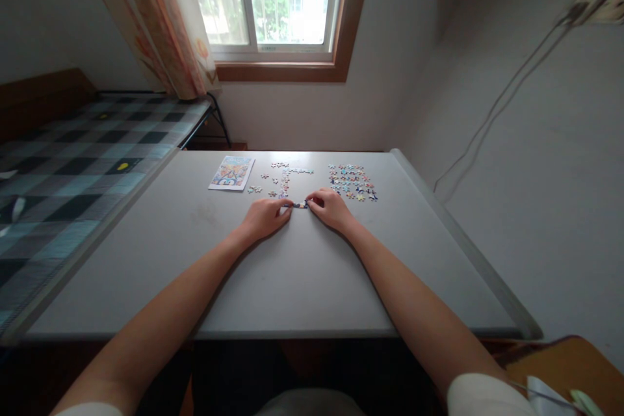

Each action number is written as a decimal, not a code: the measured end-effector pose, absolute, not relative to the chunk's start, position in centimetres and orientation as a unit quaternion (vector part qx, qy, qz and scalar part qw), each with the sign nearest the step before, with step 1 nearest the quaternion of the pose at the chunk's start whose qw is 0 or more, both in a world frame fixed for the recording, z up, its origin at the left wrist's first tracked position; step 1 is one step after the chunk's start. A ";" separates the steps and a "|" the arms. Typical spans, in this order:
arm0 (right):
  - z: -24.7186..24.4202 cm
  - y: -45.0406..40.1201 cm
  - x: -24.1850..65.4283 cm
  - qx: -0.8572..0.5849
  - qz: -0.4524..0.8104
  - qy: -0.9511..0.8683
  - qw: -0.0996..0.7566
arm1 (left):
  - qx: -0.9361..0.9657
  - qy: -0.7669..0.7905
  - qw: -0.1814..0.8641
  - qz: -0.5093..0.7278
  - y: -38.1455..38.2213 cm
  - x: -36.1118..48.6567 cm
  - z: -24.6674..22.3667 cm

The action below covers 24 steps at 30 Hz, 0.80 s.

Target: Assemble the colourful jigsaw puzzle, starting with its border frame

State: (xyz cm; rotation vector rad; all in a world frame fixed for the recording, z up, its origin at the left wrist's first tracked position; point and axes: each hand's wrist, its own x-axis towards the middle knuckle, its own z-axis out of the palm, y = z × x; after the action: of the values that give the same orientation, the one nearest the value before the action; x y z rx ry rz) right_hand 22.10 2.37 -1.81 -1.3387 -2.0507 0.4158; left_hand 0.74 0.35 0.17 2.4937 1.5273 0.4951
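Note:
A short row of joined jigsaw puzzle pieces [299,206] lies on the table between my two hands. My left hand [266,216] pinches its left end, fingers closed. At its right end my right hand [330,208] is closed on a dark puzzle piece, mostly covered by the fingertips. Above the hands, a partly joined puzzle border [285,183] runs up and then right in a thin line. Loose puzzle pieces [351,181] are laid out in rows beyond my right hand. Several more loose pieces [255,189] lie left of the border.
A printed picture sheet [232,173] lies at the back left of the white table [302,286]. A bed with a checked cover [97,162] stands along the left side. The window [273,0] is ahead, and a cable [480,127] hangs down the right wall.

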 end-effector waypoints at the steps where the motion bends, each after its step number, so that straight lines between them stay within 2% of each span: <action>1: -1.8 2.4 22.1 -0.511 0.159 -0.781 0.323 | 0.838 0.512 0.087 0.167 0.4 0.7 0.1; 24: -1.4 2.1 22.0 -0.515 0.163 -0.777 0.322 | 0.840 0.505 0.086 0.177 0.4 0.6 -0.1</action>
State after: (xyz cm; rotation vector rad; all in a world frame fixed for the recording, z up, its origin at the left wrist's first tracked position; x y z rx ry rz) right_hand 21.97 2.13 -1.38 -1.3529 -2.0399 0.4282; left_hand 0.63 0.42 -0.11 2.5046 1.5067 0.5286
